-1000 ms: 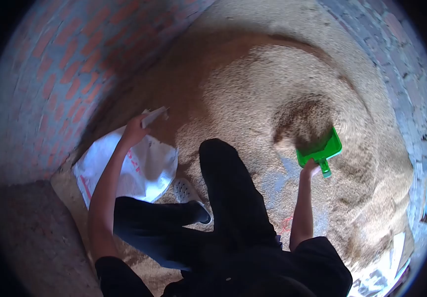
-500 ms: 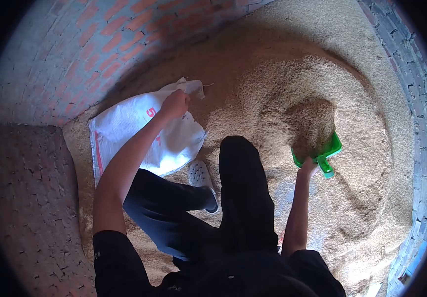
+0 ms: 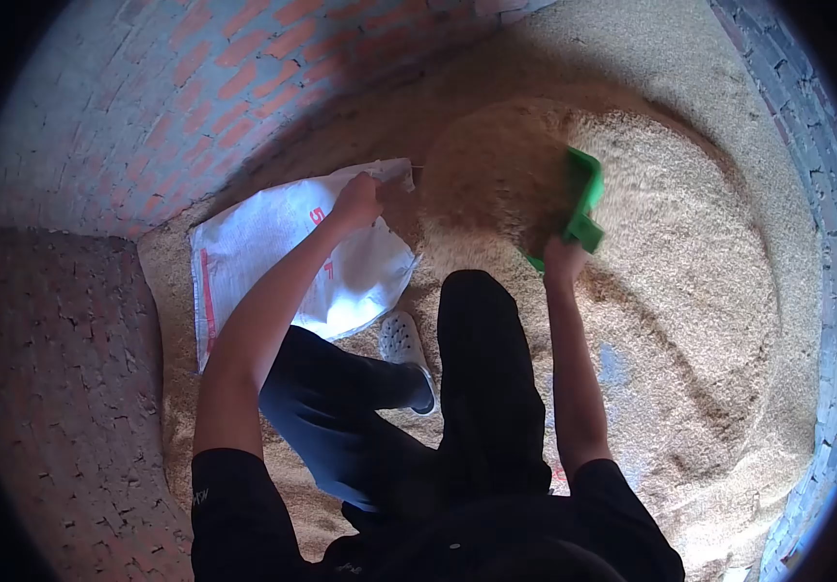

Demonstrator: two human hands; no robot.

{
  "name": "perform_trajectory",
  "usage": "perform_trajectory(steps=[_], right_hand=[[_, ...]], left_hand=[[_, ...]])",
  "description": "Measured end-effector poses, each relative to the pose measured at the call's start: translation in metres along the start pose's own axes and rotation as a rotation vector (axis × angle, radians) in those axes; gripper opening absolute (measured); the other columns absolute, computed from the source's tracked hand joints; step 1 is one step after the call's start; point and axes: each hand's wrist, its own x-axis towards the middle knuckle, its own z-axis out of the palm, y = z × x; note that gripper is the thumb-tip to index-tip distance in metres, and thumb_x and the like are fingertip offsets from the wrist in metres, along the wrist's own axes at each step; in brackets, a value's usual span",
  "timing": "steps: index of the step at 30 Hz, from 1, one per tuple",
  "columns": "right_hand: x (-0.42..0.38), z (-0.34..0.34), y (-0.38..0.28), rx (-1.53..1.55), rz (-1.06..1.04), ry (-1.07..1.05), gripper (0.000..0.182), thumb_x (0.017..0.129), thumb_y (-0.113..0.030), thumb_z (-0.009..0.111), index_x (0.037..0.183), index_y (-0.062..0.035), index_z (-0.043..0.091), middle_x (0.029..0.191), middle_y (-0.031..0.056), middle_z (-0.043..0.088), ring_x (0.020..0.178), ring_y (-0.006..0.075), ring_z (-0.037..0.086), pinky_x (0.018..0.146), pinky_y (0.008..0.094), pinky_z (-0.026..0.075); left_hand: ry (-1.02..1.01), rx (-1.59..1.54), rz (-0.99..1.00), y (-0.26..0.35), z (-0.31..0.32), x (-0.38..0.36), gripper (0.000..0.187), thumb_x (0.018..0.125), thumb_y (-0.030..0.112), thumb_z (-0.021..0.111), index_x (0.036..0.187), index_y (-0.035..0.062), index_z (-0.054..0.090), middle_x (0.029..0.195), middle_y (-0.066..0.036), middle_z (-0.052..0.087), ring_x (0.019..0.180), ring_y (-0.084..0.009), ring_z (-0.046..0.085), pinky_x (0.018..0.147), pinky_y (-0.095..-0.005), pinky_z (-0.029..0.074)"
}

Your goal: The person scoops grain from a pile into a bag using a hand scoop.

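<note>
A white woven sack (image 3: 273, 247) with red print lies on the grain-like heap at the left. My left hand (image 3: 355, 202) is closed on the upper edge of its mouth, which faces right. My right hand (image 3: 564, 258) grips the handle of a green scoop (image 3: 588, 184), held over the heap to the right of the sack. A large mass of loose tan husks (image 3: 491, 184), blurred by motion, sits in and in front of the scoop on its left side. Husks hide most of the scoop's inside.
Tan husks (image 3: 690, 281) spread in a mound over the floor. A brick wall (image 3: 234, 78) rises at the upper left, another brick wall (image 3: 60, 388) at the left, and a grey brick wall (image 3: 806, 175) at the right. My foot in a white clog (image 3: 401, 338) stands beside the sack.
My right hand has swung the loaded green scoop left and away from me, toward the sack's mouth. My left hand keeps its hold on the sack's edge.
</note>
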Motion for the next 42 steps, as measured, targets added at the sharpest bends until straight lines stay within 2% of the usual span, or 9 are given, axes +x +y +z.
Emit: perform_trajectory(steps=[7,11,18,23,28,31,35,39,42], right_hand=[[-0.039,0.090,-0.069,-0.150,-0.467,-0.338,0.091,0.059,-0.012,0.074,0.136,-0.0274,0.027,0.140,0.0179,0.025,0.126,0.0436,0.023,0.092,0.0652,0.027],[-0.078,0.112,-0.091,-0.216,-0.532,-0.486,0.087,0.064,-0.010,0.069,0.137,-0.0293,0.026,0.142,0.0176,0.019,0.128,0.0460,0.016,0.090,0.0722,0.019],[-0.056,0.088,-0.077,-0.215,-0.774,-0.343,0.066,0.081,-0.005,0.052,0.137,-0.0308,0.027,0.146,0.0126,0.009,0.132,0.0395,0.010,0.098,0.0651,0.014],[0.032,-0.021,-0.065,-0.164,-1.092,0.048,0.044,0.087,-0.012,0.042,0.129,-0.0110,0.027,0.132,0.0107,0.023,0.118,0.0312,0.026,0.096,0.0443,0.029],[0.206,-0.197,0.090,-1.920,-0.659,0.894,0.012,0.092,-0.018,0.045,0.085,-0.0125,0.054,0.072,-0.0048,0.046,0.061,0.0081,0.046,0.057,0.0242,0.044],[0.185,-0.285,0.012,-0.425,-0.826,1.113,0.042,0.083,-0.030,0.053,0.114,-0.0008,0.051,0.104,0.0183,0.055,0.096,0.0294,0.055,0.087,0.0467,0.044],[0.187,-0.295,0.040,-0.434,-0.351,0.954,0.054,0.083,-0.046,0.045,0.125,-0.0117,0.041,0.128,0.0198,0.042,0.108,0.0401,0.048,0.085,0.0552,0.046],[0.179,-0.254,0.030,-0.516,-1.016,0.861,0.036,0.088,-0.028,0.041,0.114,-0.0052,0.049,0.126,0.0201,0.044,0.105,0.0393,0.052,0.080,0.0477,0.053],[0.178,-0.207,0.044,-0.458,-0.902,0.716,0.016,0.086,-0.010,0.041,0.093,-0.0014,0.052,0.125,0.0191,0.046,0.107,0.0431,0.049,0.079,0.0500,0.052]], left_hand=[[0.136,0.056,-0.035,-0.010,-0.007,0.002,0.049,0.064,0.008,0.059,0.111,-0.0052,0.051,0.110,-0.025,0.047,0.105,-0.0392,0.047,0.090,-0.0389,0.041],[0.182,-0.038,0.024,0.002,-0.026,-0.008,0.052,0.062,0.008,0.060,0.109,-0.0115,0.049,0.111,-0.029,0.047,0.105,-0.0390,0.047,0.090,-0.0387,0.041],[0.150,0.022,-0.086,-0.018,-0.017,-0.003,0.044,0.062,0.007,0.058,0.101,-0.0120,0.051,0.109,-0.030,0.049,0.099,-0.0389,0.052,0.085,-0.0398,0.044],[0.074,0.078,-0.079,-0.016,-0.015,-0.006,0.032,0.065,0.005,0.055,0.096,-0.0043,0.056,0.107,-0.028,0.050,0.093,-0.0394,0.055,0.081,-0.0413,0.045],[0.021,0.246,-0.100,-0.022,-0.004,0.003,0.019,0.070,0.007,0.054,0.087,0.0029,0.061,0.109,-0.025,0.049,0.088,-0.0380,0.058,0.073,-0.0441,0.048],[0.003,0.348,-0.148,-0.014,-0.009,0.002,0.018,0.072,0.010,0.055,0.087,0.0021,0.062,0.111,-0.022,0.048,0.087,-0.0374,0.059,0.070,-0.0448,0.049],[0.065,0.460,-0.187,-0.028,-0.007,0.013,0.031,0.072,0.008,0.054,0.101,-0.0021,0.055,0.114,-0.021,0.047,0.085,-0.0379,0.059,0.069,-0.0442,0.050],[0.141,0.336,-0.258,-0.021,-0.032,0.025,0.041,0.071,0.006,0.053,0.110,-0.0059,0.048,0.118,-0.022,0.045,0.090,-0.0364,0.059,0.071,-0.0442,0.049],[-0.040,0.233,-0.188,-0.018,-0.033,0.038,0.040,0.070,0.005,0.052,0.109,-0.0075,0.049,0.122,-0.022,0.043,0.088,-0.0335,0.061,0.064,-0.0420,0.051]])
